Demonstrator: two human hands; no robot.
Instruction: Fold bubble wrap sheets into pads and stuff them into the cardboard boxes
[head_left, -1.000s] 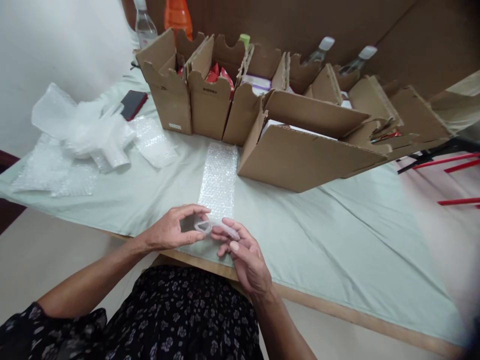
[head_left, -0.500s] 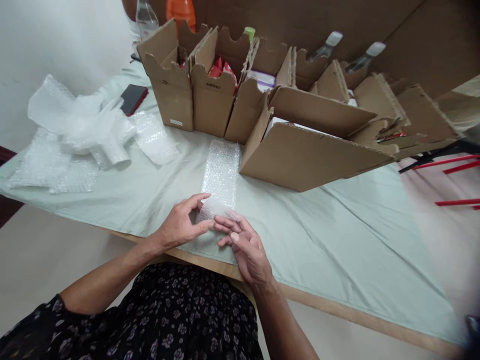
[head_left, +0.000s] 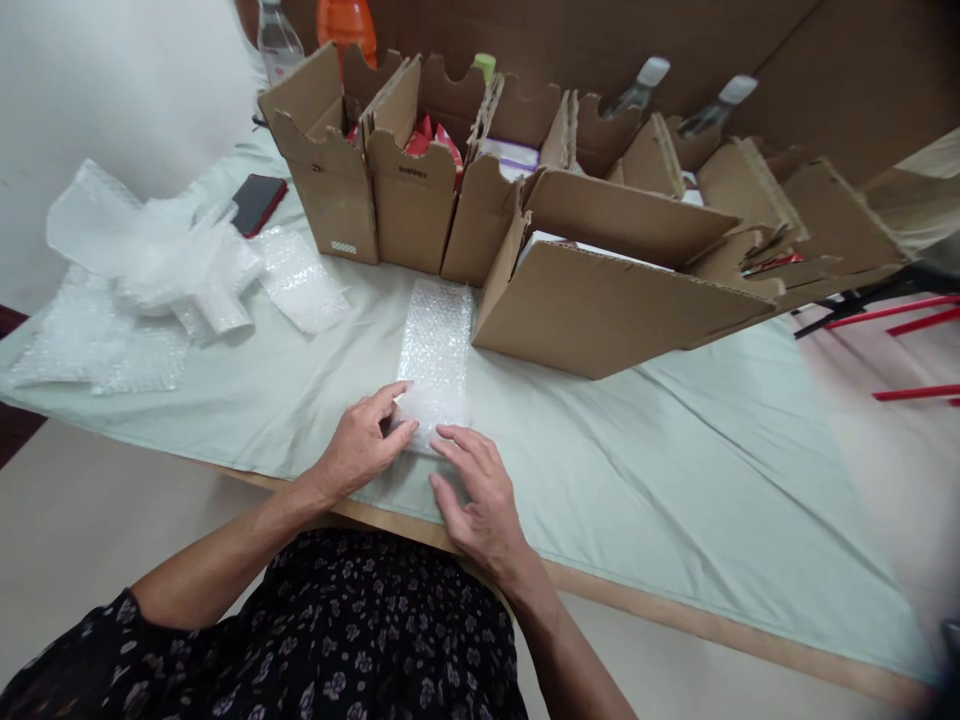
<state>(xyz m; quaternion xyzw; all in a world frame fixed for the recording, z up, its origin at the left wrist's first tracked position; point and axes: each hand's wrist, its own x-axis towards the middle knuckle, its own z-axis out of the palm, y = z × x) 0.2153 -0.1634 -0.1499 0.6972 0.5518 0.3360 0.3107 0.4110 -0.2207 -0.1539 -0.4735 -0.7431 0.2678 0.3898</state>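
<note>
A strip of clear bubble wrap (head_left: pixel 436 345) lies lengthwise on the pale green cloth, its near end between my hands. My left hand (head_left: pixel 364 440) rests at the strip's near left edge, thumb and forefinger apart and touching the wrap. At the near right corner is my right hand (head_left: pixel 480 495), its fingers spread and the fingertips by the wrap's edge; its thumb points toward the strip. The near part of the wrap looks cloudier, as if doubled over.
Cardboard holders (head_left: pixel 600 300) with packets and boxes stand in a row behind the strip. Crumpled bubble wrap (head_left: pixel 157 260), a smaller piece (head_left: pixel 301 280) and a phone (head_left: pixel 259 203) lie at the left. Bottles (head_left: pixel 345 35) stand behind the holders.
My right hand has turned from palm up to palm down, and its fingers have moved off the wrap's raised near end. That end now lies flatter. The view has shifted slightly.
</note>
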